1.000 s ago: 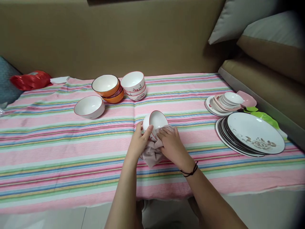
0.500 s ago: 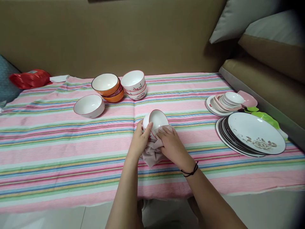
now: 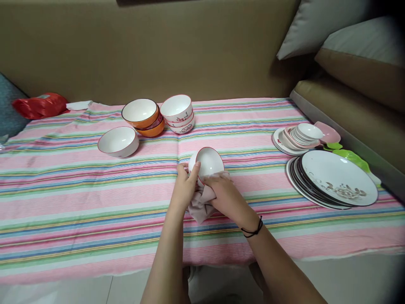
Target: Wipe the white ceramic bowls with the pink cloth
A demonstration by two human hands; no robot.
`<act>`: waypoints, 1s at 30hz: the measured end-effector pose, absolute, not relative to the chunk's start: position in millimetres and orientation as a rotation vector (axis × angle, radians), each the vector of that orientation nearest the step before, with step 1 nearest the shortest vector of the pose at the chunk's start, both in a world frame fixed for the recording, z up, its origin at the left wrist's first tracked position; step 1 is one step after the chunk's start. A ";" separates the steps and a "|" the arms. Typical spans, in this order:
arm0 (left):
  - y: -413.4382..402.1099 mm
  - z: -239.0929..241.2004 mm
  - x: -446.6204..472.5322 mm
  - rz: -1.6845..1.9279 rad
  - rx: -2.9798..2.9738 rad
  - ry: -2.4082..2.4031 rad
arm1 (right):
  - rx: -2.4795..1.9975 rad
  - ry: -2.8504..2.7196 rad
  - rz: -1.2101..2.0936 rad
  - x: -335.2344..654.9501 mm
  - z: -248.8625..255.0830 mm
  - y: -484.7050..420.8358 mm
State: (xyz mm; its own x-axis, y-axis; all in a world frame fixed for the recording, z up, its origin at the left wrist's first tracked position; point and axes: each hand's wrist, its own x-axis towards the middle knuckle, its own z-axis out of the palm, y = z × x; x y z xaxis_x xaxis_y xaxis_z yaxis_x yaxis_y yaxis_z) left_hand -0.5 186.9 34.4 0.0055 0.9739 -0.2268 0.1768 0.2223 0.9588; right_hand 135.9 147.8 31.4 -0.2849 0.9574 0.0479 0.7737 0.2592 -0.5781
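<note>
A small white bowl with a red rim (image 3: 209, 161) is tilted on its side above the striped tablecloth (image 3: 79, 198), its mouth facing me. My left hand (image 3: 184, 189) grips the bowl's left rim, thumb inside the edge. My right hand (image 3: 225, 195) is closed on a crumpled beige cloth (image 3: 200, 204) and presses it against the bowl's lower outside. A black band sits on my right wrist.
Behind the bowl stand an orange bowl stack (image 3: 143, 116), a white patterned bowl stack (image 3: 177, 113) and a single white bowl (image 3: 118, 141). At right lie stacked small dishes (image 3: 300, 137), large plates (image 3: 335, 178) and green dishes (image 3: 354, 157). A red bag (image 3: 39, 105) lies far left; sofa cushions rise behind.
My right hand has drawn the cloth lower and closer under the bowl. The bowl has tipped slightly more upright in my left hand.
</note>
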 end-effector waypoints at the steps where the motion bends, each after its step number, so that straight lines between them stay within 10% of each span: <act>1: 186.6 34.8 -0.4 0.928 1.183 1.416 | -1.629 -2.178 0.584 136.1 29.2 147.5; 30: 184.3 45.1 1.8 0.925 1.145 1.376 | -1.414 -1.984 0.824 127.2 43.6 145.5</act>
